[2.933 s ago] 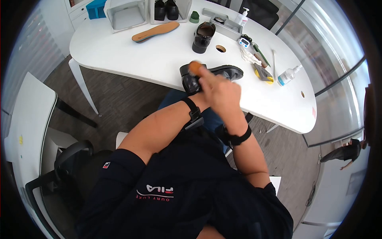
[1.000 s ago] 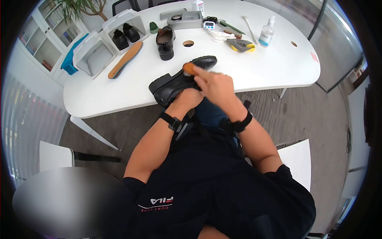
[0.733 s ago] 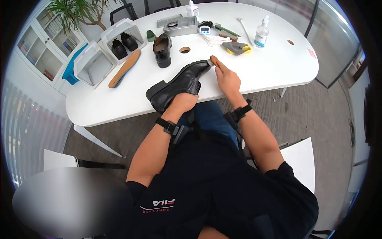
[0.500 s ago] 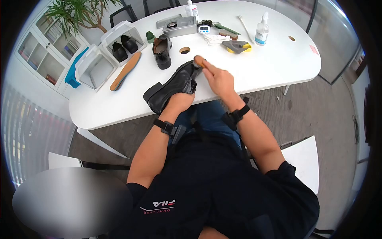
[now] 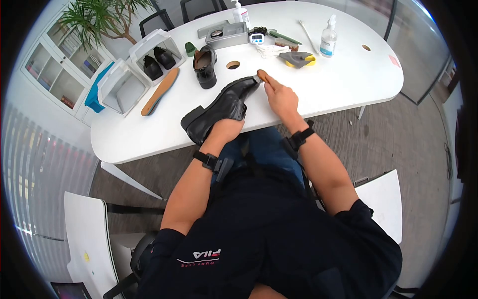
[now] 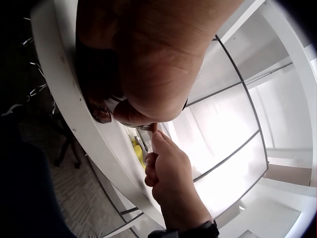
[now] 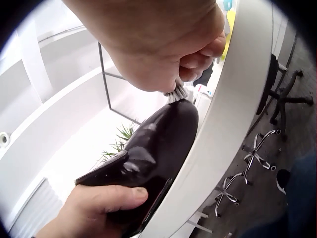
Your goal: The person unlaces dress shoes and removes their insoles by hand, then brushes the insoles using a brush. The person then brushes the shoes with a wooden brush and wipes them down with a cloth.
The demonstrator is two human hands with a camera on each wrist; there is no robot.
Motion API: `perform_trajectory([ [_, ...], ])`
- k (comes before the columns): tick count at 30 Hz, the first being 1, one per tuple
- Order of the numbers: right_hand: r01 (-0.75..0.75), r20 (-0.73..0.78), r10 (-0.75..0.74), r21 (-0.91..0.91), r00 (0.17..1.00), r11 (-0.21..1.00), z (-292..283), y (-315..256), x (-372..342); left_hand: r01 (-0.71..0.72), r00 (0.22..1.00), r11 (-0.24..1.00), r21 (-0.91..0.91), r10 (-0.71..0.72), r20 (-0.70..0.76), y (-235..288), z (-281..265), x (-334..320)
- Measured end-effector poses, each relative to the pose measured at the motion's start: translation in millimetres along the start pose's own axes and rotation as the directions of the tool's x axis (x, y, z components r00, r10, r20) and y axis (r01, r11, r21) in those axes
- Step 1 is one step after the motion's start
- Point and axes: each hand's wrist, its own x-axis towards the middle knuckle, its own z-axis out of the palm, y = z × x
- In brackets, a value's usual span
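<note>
A black leather shoe [image 5: 217,110] is held on its side above the table's near edge, its sole facing away from me and its toe pointing right. My left hand [image 5: 228,130] grips it at the opening; in the right wrist view the thumb lies along the upper and the other fingers are hidden. With my right hand [image 5: 284,100] I pinch a small wooden-handled brush [image 5: 262,76]. Its pale bristles [image 7: 177,94] meet the tip of the toe in the right wrist view. The other black shoe [image 5: 204,70] stands upright on the table, just beyond.
An insole [image 5: 160,92] lies at the left by two clear-sided boxes, one holding black shoes [image 5: 164,58]. Farther back are a green brush [image 5: 190,49] and a grey tin [image 5: 229,36]. To the right sit a timer [image 5: 257,38], a grey-yellow cloth [image 5: 298,60] and a spray bottle [image 5: 328,40].
The brush has moved back and forth over the front of the shoe and is now out at the toe tip. Earlier, the shoe lay more level and the brush was near its middle.
</note>
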Motion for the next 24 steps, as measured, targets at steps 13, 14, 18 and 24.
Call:
perform_trajectory([
  [13, -0.052, 0.039, 0.049, 0.104, 0.998, 0.993, 1.2, 0.2, 3.0, 0.052, 0.997, 0.998, -0.027, -0.054, -0.053, -1.6, -3.1, -3.8],
  [14, -0.041, 0.019, 0.04, 0.103, 0.999, 0.994, 4.1, 1.6, 1.4, 0.06, 0.996, 0.997, -0.043, -0.063, -0.068, -3.8, -1.3, -6.1],
  [18, -0.043, 0.017, 0.042, 0.099, 0.999, 0.994, 2.9, 1.0, -1.7, -0.008, 0.999, 0.999, -0.031, 0.006, -0.035, -10.0, -5.7, -6.9],
  [24, -0.038, 0.033, 0.032, 0.228, 0.999, 0.973, -1.0, 4.3, -3.9, 0.015, 0.995, 0.992, 0.129, -0.027, 0.093, -30.1, -18.8, -2.1],
])
